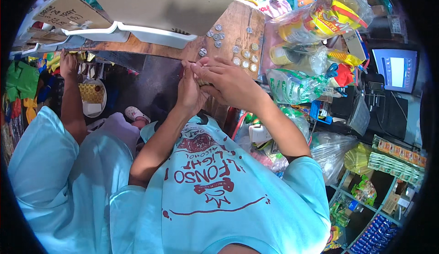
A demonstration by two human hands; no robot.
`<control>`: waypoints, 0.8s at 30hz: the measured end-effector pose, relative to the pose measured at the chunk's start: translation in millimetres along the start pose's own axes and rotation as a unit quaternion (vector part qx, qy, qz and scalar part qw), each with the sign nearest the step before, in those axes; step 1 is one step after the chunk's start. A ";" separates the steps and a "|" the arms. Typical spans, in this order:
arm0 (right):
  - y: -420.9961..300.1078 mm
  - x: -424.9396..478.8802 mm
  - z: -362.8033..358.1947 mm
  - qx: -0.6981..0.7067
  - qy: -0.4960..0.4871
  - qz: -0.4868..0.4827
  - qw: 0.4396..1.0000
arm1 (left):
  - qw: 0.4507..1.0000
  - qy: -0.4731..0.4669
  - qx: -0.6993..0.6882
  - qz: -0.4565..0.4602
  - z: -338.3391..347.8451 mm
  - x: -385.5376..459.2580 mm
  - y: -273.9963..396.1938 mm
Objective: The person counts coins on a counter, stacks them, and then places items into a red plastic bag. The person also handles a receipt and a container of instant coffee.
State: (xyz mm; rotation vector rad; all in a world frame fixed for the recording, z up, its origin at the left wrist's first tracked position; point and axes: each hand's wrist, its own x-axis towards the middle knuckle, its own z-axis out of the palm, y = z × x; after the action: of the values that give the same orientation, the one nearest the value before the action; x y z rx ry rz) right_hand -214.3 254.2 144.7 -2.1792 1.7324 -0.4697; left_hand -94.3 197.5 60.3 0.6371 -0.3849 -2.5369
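My left hand (189,91) and my right hand (228,80) meet just off the front edge of a wooden counter (226,15). Between them is a short stack of coins (203,82), mostly hidden by my fingers, with both hands closed around it. On the wood beyond, several silver coins (217,37) lie loosely at the left. Further right sits a group of two-tone coins (245,63), some of which look stacked. One silver coin (202,52) rests close to the counter's edge, near my fingertips.
A large cardboard piece (164,0) overhangs white plastic trays (154,36). At left, another person's hand (69,63) reaches to the counter's edge. Plastic-wrapped goods (319,19), bags (296,86) and a lit monitor (394,70) crowd the right side, above a shelf of packets (374,235).
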 end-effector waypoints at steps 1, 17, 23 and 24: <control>3.1 3.5 -1.0 0.026 0.000 -0.003 1.000 | 1.000 -0.015 0.003 0.003 -1.9 1.4 0.6; 84.4 8.0 -35.9 0.080 0.035 0.164 0.983 | 0.981 -0.151 0.123 -0.015 -2.7 55.5 -7.3; 170.4 6.6 -18.7 -0.069 -0.029 0.267 0.961 | 0.522 -0.134 0.754 0.375 -7.9 101.9 -0.3; 176.1 4.2 -11.5 -0.088 -0.039 0.265 0.959 | 0.497 -0.126 0.780 0.358 -1.7 111.0 -1.0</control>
State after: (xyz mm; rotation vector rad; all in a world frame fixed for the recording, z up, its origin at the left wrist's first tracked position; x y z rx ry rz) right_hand -371.9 211.6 77.6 -1.6962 2.2710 -0.0932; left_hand -179.2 139.9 17.9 0.3815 -2.4714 -0.7961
